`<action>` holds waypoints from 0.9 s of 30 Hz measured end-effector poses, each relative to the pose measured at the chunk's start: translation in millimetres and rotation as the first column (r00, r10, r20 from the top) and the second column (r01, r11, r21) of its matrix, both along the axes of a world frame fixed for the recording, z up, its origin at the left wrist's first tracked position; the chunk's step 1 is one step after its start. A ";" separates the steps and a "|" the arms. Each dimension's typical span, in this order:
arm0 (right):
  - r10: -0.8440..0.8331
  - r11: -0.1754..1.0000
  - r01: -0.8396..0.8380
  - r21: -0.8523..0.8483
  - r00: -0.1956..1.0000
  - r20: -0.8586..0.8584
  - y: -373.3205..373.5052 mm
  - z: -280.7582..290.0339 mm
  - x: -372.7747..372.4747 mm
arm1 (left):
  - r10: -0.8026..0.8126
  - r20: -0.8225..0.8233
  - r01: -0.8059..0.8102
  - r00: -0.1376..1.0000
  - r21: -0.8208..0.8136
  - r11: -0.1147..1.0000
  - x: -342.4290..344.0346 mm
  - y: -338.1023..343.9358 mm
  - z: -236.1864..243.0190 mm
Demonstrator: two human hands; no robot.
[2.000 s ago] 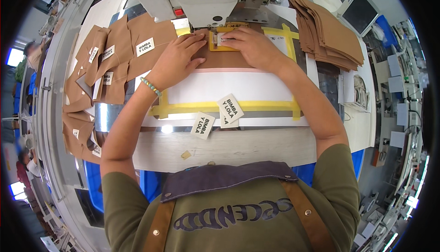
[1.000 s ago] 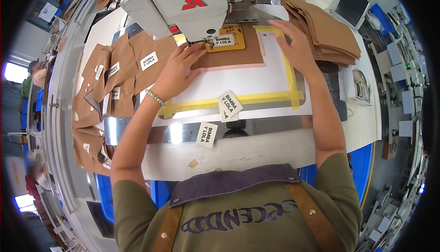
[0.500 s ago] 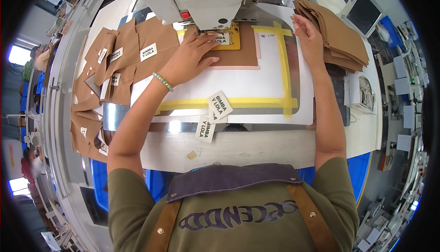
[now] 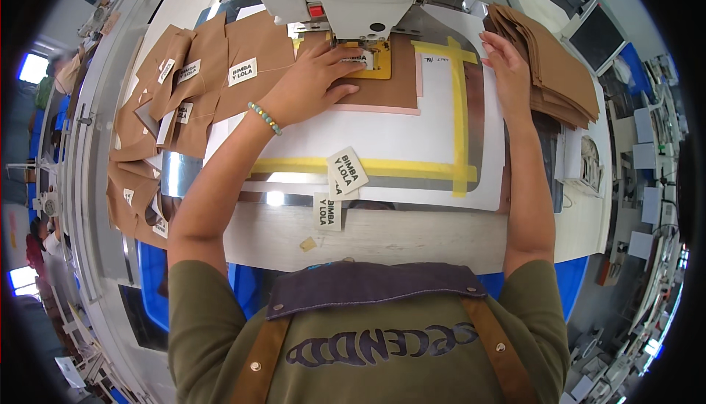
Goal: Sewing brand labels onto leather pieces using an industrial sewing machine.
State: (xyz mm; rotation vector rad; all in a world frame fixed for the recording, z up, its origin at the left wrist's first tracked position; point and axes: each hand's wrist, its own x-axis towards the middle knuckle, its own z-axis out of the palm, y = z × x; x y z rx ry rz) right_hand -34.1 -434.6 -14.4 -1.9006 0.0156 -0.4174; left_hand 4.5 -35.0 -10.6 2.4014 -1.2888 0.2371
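My left hand [image 4: 309, 86] lies flat with fingers spread on a brown panel [image 4: 390, 101], under the head of a sewing machine [image 4: 368, 3]. Its fingertips reach the yellow clamp plate [image 4: 379, 69], in whose opening a cream printed label [image 4: 360, 59] is partly covered by the fingers. The panel rests on a white sheet [image 4: 309, 139] bordered with yellow tape [image 4: 460, 117]. My right hand [image 4: 510, 73] is at the sheet's right edge, its fingers extended and slightly bent, holding nothing. It is next to a stack of brown panels [image 4: 559, 73].
Several brown panels with cream labels [image 4: 254, 44] overlap at the left. Loose labels [image 4: 347, 172] lie across the sheet's front edge and the table [image 4: 412, 238]. A white box [image 4: 585, 161] stands at the right, below a monitor [image 4: 594, 33]. Blue bins [image 4: 153, 279] show beneath the table.
The view has shifted slightly, so the machine and panels appear a little farther right. Both hands keep nearly the same places, the left on the panel and the right beside the stack.
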 end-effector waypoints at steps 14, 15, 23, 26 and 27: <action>-0.023 0.997 0.027 0.072 0.998 -0.050 -2.0 -1.4 0.2 | -0.004 -0.031 0.005 1.000 0.014 1.000 4.3 -0.7 0.9; -0.026 0.997 0.030 0.074 0.998 -0.050 -0.9 -1.7 0.1 | 0.001 -0.034 -0.001 0.999 0.011 1.000 4.2 -1.8 1.0; -0.013 0.999 0.012 -0.035 0.999 -0.031 -3.3 -8.4 1.8 | 0.053 -0.037 -0.051 0.998 0.049 0.997 16.8 -7.6 1.3; -0.047 0.975 0.054 -0.215 0.998 0.036 9.1 -3.5 -5.0 | 0.049 -0.032 -0.047 0.998 0.040 0.998 21.4 -2.0 -1.9; -0.051 0.975 0.058 -0.214 0.998 0.036 14.8 -3.6 -6.0 | 0.071 -0.047 -0.070 0.996 0.018 0.997 21.0 1.3 -3.0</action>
